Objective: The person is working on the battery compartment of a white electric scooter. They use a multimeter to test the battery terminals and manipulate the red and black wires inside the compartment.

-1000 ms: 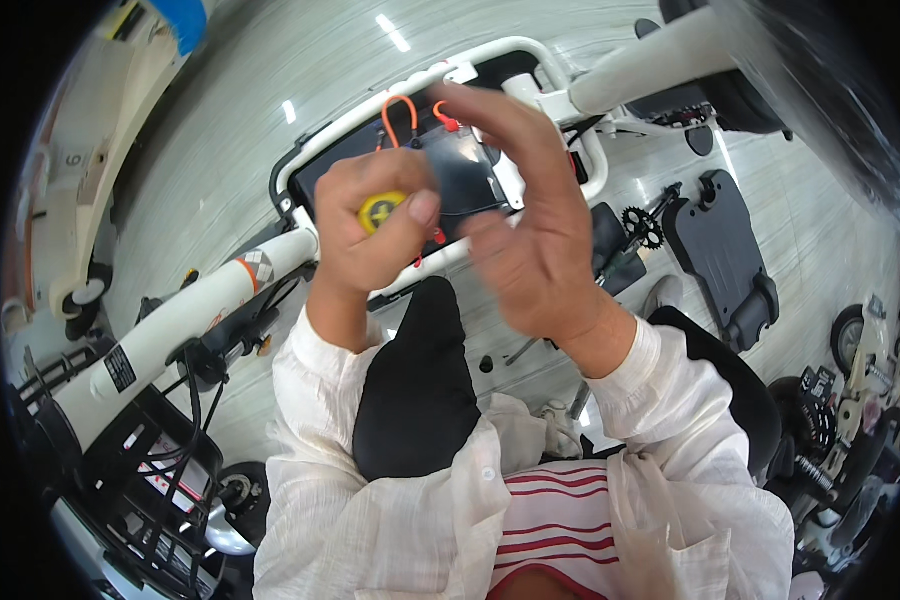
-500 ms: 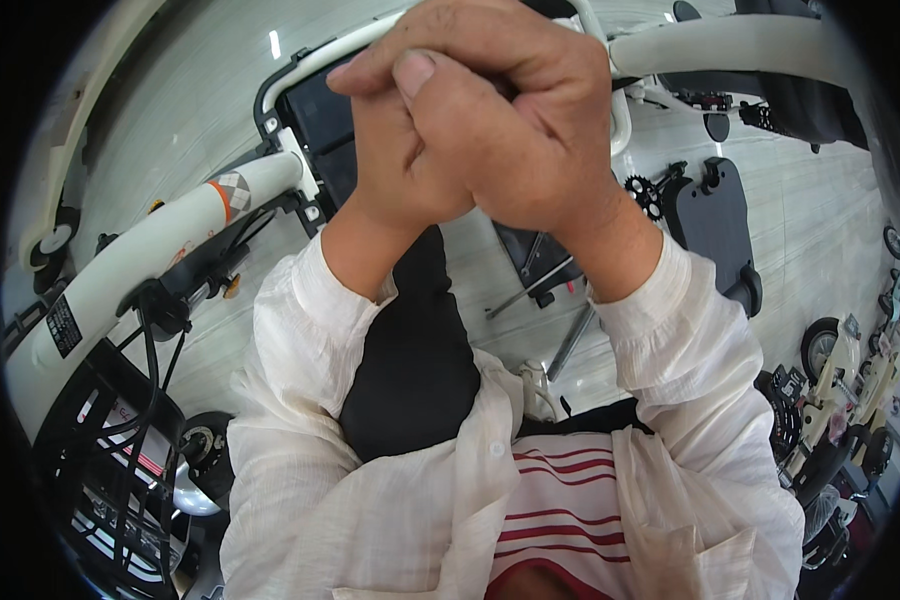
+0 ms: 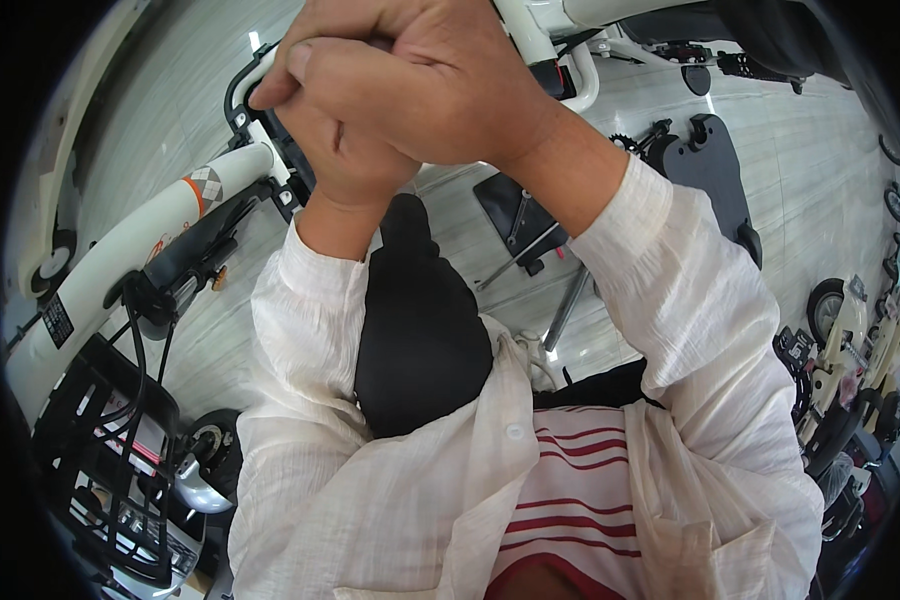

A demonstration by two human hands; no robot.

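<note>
High in the view, my left hand (image 3: 342, 152) and my right hand (image 3: 425, 92) are pressed together, right over left. Both have their fingers curled closed. Whatever lies inside them, if anything, is hidden by the fingers and palms. Beneath and around them shows a white tubular bike frame (image 3: 210, 187) with black fittings. Loose parts lie on the floor between my forearms: a dark flat panel (image 3: 505, 200) and a metal rod (image 3: 567, 305).
A dark grey plastic cover (image 3: 705, 175) lies on the floor at right, near a chainring with crank (image 3: 653, 138). At lower left stands a black wire basket (image 3: 100, 450). Several bikes or scooters (image 3: 850, 350) line the right edge. My black-trousered leg (image 3: 420, 330) extends forward.
My joined hands have shifted left and slightly up in the view. Floor and bike frame also appear moved, as the view has shifted. Both hands stay closed.
</note>
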